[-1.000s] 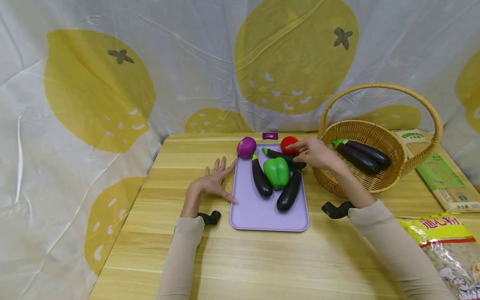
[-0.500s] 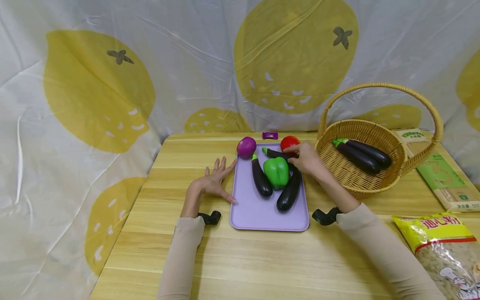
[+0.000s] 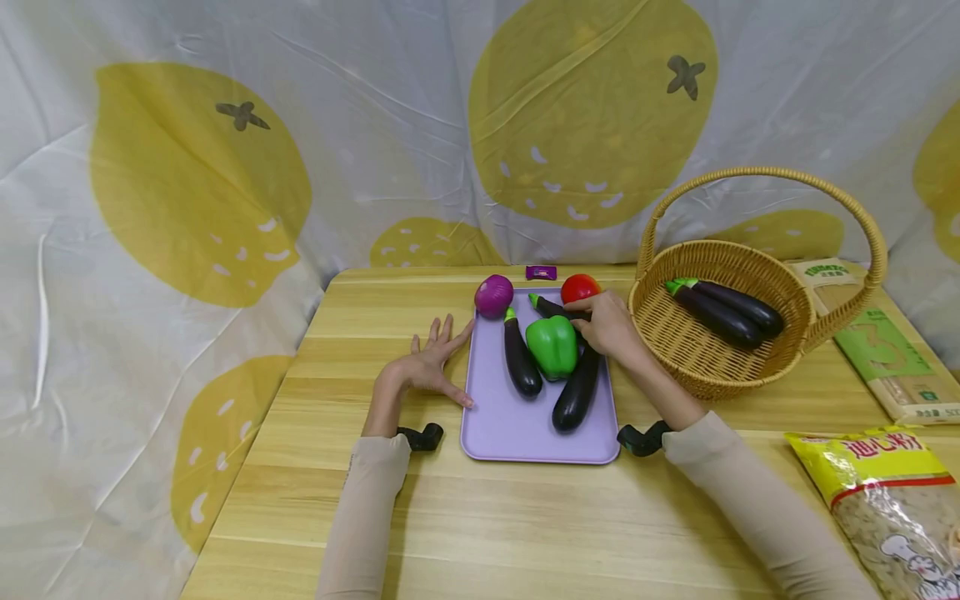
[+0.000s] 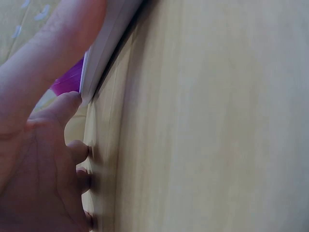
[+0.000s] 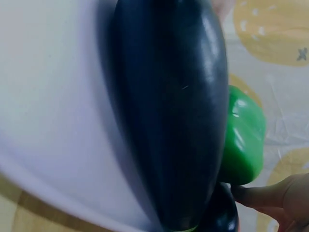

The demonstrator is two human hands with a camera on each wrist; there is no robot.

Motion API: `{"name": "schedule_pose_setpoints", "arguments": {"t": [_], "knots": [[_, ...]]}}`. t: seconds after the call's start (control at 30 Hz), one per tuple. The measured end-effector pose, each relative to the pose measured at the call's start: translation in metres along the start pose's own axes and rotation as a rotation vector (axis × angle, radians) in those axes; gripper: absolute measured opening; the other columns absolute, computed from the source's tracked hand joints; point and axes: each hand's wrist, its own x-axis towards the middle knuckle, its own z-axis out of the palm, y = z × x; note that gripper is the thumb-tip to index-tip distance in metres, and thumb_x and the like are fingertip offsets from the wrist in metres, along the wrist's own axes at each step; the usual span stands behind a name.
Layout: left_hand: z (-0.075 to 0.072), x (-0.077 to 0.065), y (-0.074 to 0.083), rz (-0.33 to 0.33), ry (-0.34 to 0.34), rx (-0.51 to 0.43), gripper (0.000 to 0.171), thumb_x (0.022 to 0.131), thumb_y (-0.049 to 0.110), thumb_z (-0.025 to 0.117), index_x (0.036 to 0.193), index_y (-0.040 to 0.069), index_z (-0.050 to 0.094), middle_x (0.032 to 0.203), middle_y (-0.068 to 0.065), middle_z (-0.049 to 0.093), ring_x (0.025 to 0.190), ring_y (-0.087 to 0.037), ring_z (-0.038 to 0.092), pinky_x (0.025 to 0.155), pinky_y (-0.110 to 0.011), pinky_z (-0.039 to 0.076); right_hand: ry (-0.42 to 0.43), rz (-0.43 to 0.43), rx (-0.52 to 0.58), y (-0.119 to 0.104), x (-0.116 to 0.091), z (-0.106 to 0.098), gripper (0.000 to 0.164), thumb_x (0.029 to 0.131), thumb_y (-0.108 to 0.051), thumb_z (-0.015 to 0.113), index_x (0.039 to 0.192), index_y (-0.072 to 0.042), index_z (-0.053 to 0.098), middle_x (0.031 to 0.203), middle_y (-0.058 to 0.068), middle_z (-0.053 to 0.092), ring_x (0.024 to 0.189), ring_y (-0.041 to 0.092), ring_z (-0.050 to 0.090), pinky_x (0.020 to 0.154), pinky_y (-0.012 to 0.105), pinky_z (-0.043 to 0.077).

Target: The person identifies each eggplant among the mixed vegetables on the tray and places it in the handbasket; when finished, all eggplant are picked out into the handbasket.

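On a lilac tray [image 3: 495,433] lie a green bell pepper [image 3: 552,348] and three eggplants: one on the left [image 3: 521,358], one at front right [image 3: 576,398] and one at the back [image 3: 551,307]. Fingers and thumb of my right hand [image 3: 611,327] pinch the back eggplant at its thick end, partly hiding it. In the right wrist view the front-right eggplant [image 5: 169,106] fills the middle, with the thumb beyond it on the back eggplant [image 5: 221,212]. My left hand [image 3: 424,367] has its fingers spread, thumb and index touching the tray's left edge.
A red tomato [image 3: 580,288] and a purple onion [image 3: 493,297] sit at the tray's back corners. Behind is a small purple packet [image 3: 541,272]. To the right stands a handled wicker basket [image 3: 660,354] holding two eggplants, beside a noodle pack [image 3: 885,350] and a pasta bag [image 3: 892,500].
My right hand has moved left and nearer, from above the tomato onto the back eggplant. That eggplant has shifted slightly right, the front-right one slightly nearer. My left hand stays put.
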Motion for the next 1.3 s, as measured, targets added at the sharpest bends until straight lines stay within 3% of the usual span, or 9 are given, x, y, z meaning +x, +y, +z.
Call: {"name": "schedule_pose_setpoints", "arguments": {"t": [0.23,0.57,0.73,0.9,1.07,1.17,1.23,1.3], "knots": [[0.000,-0.001,0.001,0.001,0.003,0.000,0.140,0.070,0.049,0.094,0.167,0.030,-0.006,0.169,-0.016,-0.030,0.155,-0.035,-0.035,0.122,-0.067,-0.023,0.031,0.020,0.013,0.001,0.000,0.005,0.032,0.096,-0.005,0.067,0.127,-0.002,0.073,0.134,0.027,0.067,0.127,0.047,0.057,0.109,0.055,0.042],[0.001,-0.001,0.000,0.001,0.005,0.002,0.140,0.071,0.049,0.094,0.167,0.030,-0.006,0.169,-0.016,-0.030,0.155,-0.036,-0.034,0.122,-0.068,-0.022,0.032,0.046,-0.035,-0.003,-0.001,0.006,0.031,0.097,-0.008,0.067,0.127,-0.003,0.073,0.132,0.026,0.067,0.119,0.046,0.064,0.098,0.054,0.050],[0.001,-0.001,0.000,0.003,0.006,0.001,0.140,0.071,0.049,0.094,0.167,0.029,-0.006,0.169,-0.017,-0.030,0.155,-0.037,-0.034,0.121,-0.068,-0.023,0.019,0.037,-0.051,-0.004,-0.001,0.004,0.032,0.097,-0.008,0.067,0.128,-0.003,0.073,0.131,0.025,0.068,0.106,0.044,0.065,0.090,0.051,0.050],[0.001,-0.002,0.001,0.000,0.001,-0.007,0.140,0.071,0.048,0.094,0.167,0.029,-0.006,0.169,-0.017,-0.031,0.155,-0.037,-0.034,0.121,-0.067,-0.024,0.011,0.038,-0.054,-0.007,-0.003,0.001,0.033,0.098,-0.008,0.066,0.130,-0.002,0.071,0.132,0.026,0.068,0.105,0.043,0.064,0.090,0.051,0.051],[0.001,-0.002,0.001,0.002,0.005,-0.012,0.140,0.071,0.048,0.094,0.167,0.030,-0.006,0.169,-0.017,-0.030,0.155,-0.036,-0.034,0.121,-0.067,-0.024,0.021,0.015,-0.034,-0.010,-0.005,-0.010,0.035,0.099,-0.010,0.066,0.132,-0.002,0.069,0.126,0.027,0.071,0.095,0.039,0.063,0.075,0.039,0.047],[0.001,-0.002,0.001,-0.001,0.002,-0.007,0.140,0.071,0.049,0.094,0.167,0.029,-0.006,0.169,-0.017,-0.030,0.156,-0.037,-0.034,0.121,-0.067,-0.024,0.015,0.006,-0.008,-0.014,-0.006,-0.022,0.036,0.099,-0.010,0.066,0.135,-0.003,0.068,0.124,0.026,0.072,0.089,0.036,0.061,0.070,0.033,0.040],[0.001,-0.002,0.001,-0.004,0.000,-0.005,0.140,0.071,0.049,0.093,0.167,0.029,-0.007,0.169,-0.017,-0.030,0.156,-0.037,-0.033,0.122,-0.067,-0.024,0.009,0.000,0.002,-0.017,-0.008,-0.032,0.037,0.100,-0.012,0.066,0.136,-0.004,0.067,0.125,0.024,0.071,0.092,0.036,0.063,0.074,0.033,0.039],[0.001,-0.002,0.001,-0.004,-0.001,-0.004,0.140,0.071,0.050,0.093,0.167,0.029,-0.006,0.169,-0.016,-0.030,0.156,-0.037,-0.033,0.122,-0.067,-0.023,-0.002,0.002,0.029,-0.018,-0.010,-0.044,0.038,0.100,-0.012,0.066,0.138,-0.006,0.066,0.124,0.025,0.072,0.084,0.035,0.063,0.070,0.032,0.039]]}}
